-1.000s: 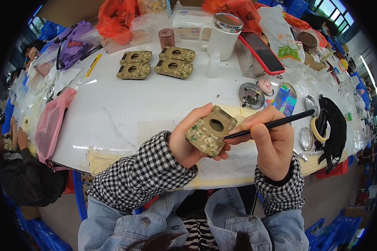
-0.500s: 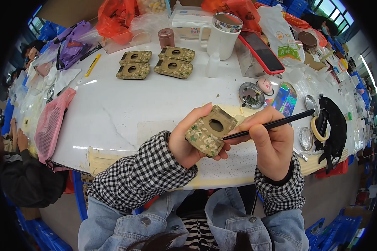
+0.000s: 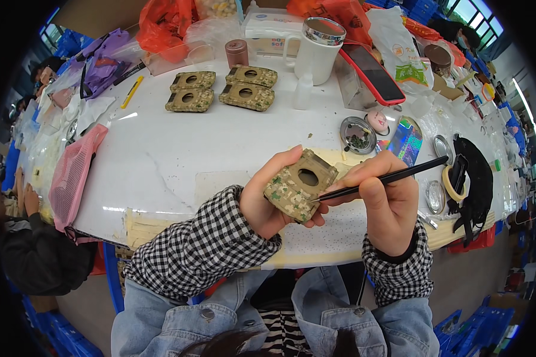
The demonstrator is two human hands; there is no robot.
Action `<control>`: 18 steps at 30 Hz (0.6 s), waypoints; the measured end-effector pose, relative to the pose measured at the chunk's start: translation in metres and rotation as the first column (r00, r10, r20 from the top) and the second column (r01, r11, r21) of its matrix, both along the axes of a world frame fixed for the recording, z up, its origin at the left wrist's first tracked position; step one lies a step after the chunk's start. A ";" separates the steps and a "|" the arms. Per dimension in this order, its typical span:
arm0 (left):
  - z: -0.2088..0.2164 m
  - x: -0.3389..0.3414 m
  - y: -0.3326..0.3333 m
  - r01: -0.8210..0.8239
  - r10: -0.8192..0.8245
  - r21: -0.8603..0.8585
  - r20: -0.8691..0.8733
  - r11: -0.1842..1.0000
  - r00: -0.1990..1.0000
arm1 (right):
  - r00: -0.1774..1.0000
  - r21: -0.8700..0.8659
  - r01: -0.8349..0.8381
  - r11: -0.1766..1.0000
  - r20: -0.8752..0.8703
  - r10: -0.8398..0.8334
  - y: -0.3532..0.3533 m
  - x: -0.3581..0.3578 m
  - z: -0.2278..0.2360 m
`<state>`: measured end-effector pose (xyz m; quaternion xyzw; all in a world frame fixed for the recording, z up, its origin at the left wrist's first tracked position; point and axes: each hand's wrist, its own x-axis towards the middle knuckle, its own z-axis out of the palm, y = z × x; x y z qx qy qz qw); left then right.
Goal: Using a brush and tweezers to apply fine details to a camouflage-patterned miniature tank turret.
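My left hand [image 3: 272, 193] is closed round the edges of a camouflage-patterned model tank hull [image 3: 292, 187], tilted up above the table's front edge. A round hole shows in its tan top. In my right hand [image 3: 390, 199], pinched between thumb and fingers, are slim black tweezers [image 3: 393, 176]. Their pale tip touches or nearly touches the hull's near right corner; which one, I cannot tell. Further back stand several like hulls in two stacked-looking pairs, one pair [image 3: 189, 100] at left and another [image 3: 246, 96] beside it.
Right of my hands, a round metal tin [image 3: 358, 135] holds small dark green bits. Behind are a white mug [image 3: 319, 50], a red-cased phone [image 3: 372, 74] and a small clear bottle [image 3: 304, 92]. A pink mesh pouch [image 3: 74, 184] lies left; a black bag [image 3: 477, 184] lies right. A co-worker's sleeve [image 3: 47, 256] shows at far left.
The hull has turned very slightly in my left hand. The tweezers' tip stays at the same corner with only a tiny shift; the other things have not moved.
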<state>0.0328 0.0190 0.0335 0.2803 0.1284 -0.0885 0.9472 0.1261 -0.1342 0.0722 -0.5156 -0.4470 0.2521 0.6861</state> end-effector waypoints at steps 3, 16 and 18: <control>-0.001 0.001 0.000 -0.014 0.014 -0.004 -0.007 1.000 1.000 | 0.998 -0.022 0.046 0.999 0.048 -0.045 0.001 -0.002 0.000; -0.002 0.000 0.001 0.025 -0.025 -0.003 0.008 1.000 1.000 | 0.999 0.006 0.020 1.000 -0.048 -0.019 0.001 -0.003 -0.001; -0.002 0.000 0.001 0.027 -0.027 -0.010 0.017 1.000 0.999 | 0.999 0.011 0.019 1.000 -0.038 -0.019 0.001 -0.003 -0.001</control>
